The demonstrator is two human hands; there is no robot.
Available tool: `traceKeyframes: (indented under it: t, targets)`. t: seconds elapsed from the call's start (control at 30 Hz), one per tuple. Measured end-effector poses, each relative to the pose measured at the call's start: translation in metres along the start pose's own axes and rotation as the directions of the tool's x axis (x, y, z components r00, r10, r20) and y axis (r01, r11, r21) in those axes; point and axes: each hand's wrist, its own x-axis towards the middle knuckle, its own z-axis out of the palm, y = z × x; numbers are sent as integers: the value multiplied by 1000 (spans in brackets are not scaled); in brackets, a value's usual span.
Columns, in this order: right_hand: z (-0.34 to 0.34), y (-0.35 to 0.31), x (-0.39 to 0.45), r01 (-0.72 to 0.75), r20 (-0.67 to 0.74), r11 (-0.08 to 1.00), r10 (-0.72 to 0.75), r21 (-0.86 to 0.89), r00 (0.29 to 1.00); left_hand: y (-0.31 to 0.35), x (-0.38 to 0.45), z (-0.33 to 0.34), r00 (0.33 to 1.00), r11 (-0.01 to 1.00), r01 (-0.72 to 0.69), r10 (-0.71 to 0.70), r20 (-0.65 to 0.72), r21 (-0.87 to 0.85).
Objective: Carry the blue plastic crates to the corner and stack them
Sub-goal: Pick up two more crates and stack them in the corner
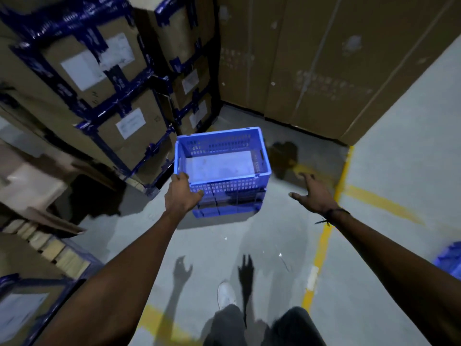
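A blue plastic crate [222, 158] with slotted walls sits on top of another blue crate [228, 208] on the floor, close to the corner formed by cardboard boxes. My left hand [183, 193] grips the near-left corner of the upper crate's rim, fingers curled over the edge. My right hand [315, 193] hovers to the right of the stack, fingers spread, touching nothing. The upper crate is empty, its pale floor showing. Part of one more blue crate [449, 260] shows at the right edge.
Taped cardboard boxes [107, 96] are piled on the left and tall plain cartons [311, 58] stand behind. Yellow lines [321, 245] mark the grey floor on the right. A dark stain [284, 158] lies beside the stack. My shoe [225, 294] is below.
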Motion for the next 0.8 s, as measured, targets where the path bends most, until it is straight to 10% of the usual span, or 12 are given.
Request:
traceKeyframes:
  t: [0.47, 0.8]
  targets:
    - [-156, 185, -280, -107, -249, 965, 168, 239, 954, 225, -201, 33, 960, 919, -274, 243, -139, -283]
    - [-202, 372, -467, -322, -385, 826, 515, 463, 766, 430, -343, 182, 860, 821, -391, 487, 153, -416]
